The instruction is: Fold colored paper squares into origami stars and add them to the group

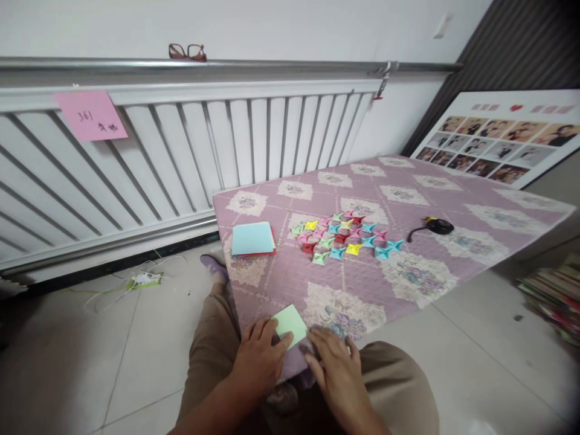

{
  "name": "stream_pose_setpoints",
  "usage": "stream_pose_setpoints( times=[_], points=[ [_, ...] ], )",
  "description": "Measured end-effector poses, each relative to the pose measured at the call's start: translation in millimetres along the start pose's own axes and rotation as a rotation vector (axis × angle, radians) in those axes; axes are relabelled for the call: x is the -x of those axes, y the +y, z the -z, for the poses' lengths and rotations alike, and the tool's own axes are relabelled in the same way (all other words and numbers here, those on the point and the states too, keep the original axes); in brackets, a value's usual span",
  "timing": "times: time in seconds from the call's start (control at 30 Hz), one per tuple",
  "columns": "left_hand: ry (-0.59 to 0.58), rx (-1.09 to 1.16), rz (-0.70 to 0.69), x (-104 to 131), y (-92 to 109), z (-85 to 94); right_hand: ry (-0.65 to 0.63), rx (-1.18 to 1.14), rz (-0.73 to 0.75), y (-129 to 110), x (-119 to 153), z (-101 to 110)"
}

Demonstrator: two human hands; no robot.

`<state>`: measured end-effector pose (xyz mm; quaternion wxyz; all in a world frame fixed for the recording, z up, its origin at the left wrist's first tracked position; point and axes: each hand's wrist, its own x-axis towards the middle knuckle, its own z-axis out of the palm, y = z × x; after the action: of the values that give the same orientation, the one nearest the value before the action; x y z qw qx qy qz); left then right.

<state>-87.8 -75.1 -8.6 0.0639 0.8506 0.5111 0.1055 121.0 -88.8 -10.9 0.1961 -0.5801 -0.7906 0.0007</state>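
A light green square of paper (291, 325) lies flat at the near edge of the table, turned like a diamond. My left hand (263, 356) rests on its left side, fingers apart, thumb on the paper. At the paper's right corner, my right hand (334, 365) lies on the cloth with its fingers spread. A stack of coloured paper (254, 238), light blue on top, sits at the table's left side. Several small folded paper shapes (341, 238) in green, yellow, pink, red and blue stand in slanting rows mid-table.
The table has a purple floral cloth (283, 272). A black object with a cord (439, 226) lies to the right. Behind are a white radiator (281, 133) and a photo board (498, 136). A power strip (145, 279) is on the floor.
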Motion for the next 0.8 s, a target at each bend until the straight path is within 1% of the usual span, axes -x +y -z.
stream_pose_setpoints(
  times=[0.1,0.2,0.27,0.33,0.43,0.67,0.8],
  points=[
    [-0.033,0.011,0.008,-1.0,1.1,3.0,0.052,-0.062,-0.073,-4.0,-25.9,1.8],
    [-0.046,0.01,0.013,-2.1,2.3,6.8,0.041,-0.065,-0.129,-8.2,-47.3,-8.0],
    [-0.051,0.012,0.015,-2.3,2.9,8.1,0.003,-0.061,-0.166,-10.3,-54.8,-16.7],
    [-0.055,0.02,0.017,-2.1,3.2,7.8,-0.02,-0.065,-0.193,-11.8,-57.6,-23.3],
    [-0.056,0.03,0.031,-1.6,3.1,5.9,-0.03,-0.106,-0.229,-13.6,-58.0,-26.2],
    [-0.062,0.04,0.03,-1.0,2.9,5.2,-0.039,-0.247,-0.362,-18.5,-64.0,-19.7],
    [-0.063,0.046,0.036,-1.2,2.7,5.5,-0.006,-0.235,-0.384,-22.2,-69.3,-17.1]
  ],
)
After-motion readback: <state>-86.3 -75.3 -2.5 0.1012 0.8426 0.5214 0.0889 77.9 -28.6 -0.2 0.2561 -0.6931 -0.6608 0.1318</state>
